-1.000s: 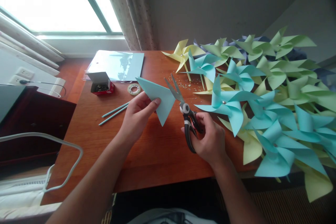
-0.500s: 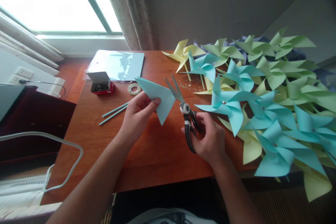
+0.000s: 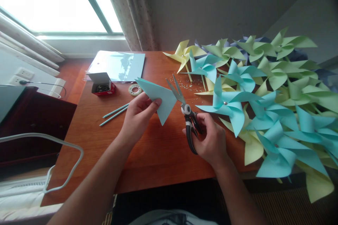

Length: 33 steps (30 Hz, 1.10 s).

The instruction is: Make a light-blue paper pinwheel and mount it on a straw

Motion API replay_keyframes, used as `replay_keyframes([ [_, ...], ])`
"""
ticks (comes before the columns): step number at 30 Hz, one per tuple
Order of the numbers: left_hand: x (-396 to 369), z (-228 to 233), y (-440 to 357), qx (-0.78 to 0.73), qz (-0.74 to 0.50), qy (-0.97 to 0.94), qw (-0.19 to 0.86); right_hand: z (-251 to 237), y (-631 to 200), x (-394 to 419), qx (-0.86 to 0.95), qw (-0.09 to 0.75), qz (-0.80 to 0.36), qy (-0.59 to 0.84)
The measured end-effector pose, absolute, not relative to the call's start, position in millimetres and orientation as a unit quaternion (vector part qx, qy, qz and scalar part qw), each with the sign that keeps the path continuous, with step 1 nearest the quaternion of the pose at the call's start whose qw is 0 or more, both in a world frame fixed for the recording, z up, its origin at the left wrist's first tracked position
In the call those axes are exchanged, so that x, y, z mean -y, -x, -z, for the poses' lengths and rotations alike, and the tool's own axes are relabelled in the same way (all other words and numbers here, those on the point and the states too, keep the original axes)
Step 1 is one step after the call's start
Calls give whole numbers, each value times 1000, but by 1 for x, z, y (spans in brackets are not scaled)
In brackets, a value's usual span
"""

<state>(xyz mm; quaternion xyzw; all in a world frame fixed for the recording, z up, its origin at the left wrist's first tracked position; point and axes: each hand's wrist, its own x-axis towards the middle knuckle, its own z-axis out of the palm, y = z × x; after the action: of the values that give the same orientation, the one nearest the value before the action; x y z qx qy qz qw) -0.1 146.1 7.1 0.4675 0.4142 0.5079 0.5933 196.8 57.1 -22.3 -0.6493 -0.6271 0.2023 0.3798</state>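
A folded light-blue sheet of paper (image 3: pixel 165 100) is pinched between the thumb and fingers of my left hand (image 3: pixel 141 110), held above the table. My right hand (image 3: pixel 210 139) grips the handles of a pair of scissors (image 3: pixel 187 110) with black and grey grips. Their blades are spread and point up and to the left, close to the paper's right corner. Whether a blade touches the paper I cannot tell. Two thin light-blue sticks (image 3: pixel 113 116) lie left of my left hand, and a ring-shaped white case (image 3: pixel 135 89) sits just behind it.
Many paper pinwheels (image 3: pixel 235 107) in blue, green and yellow crowd the right side. Tiny beads (image 3: pixel 188 83) are scattered near them. A small open red box (image 3: pixel 104 89) and a stack of glossy sheets (image 3: pixel 118 65) stand at the back left of the wooden table (image 3: pixel 153 161).
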Motion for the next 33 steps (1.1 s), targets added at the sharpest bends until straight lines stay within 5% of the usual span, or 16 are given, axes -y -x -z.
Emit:
replay_keyframes([
  [33, -147, -6, 1, -403, -509, -481, 589, 22, -197, -58, 629, 379, -212, 645],
])
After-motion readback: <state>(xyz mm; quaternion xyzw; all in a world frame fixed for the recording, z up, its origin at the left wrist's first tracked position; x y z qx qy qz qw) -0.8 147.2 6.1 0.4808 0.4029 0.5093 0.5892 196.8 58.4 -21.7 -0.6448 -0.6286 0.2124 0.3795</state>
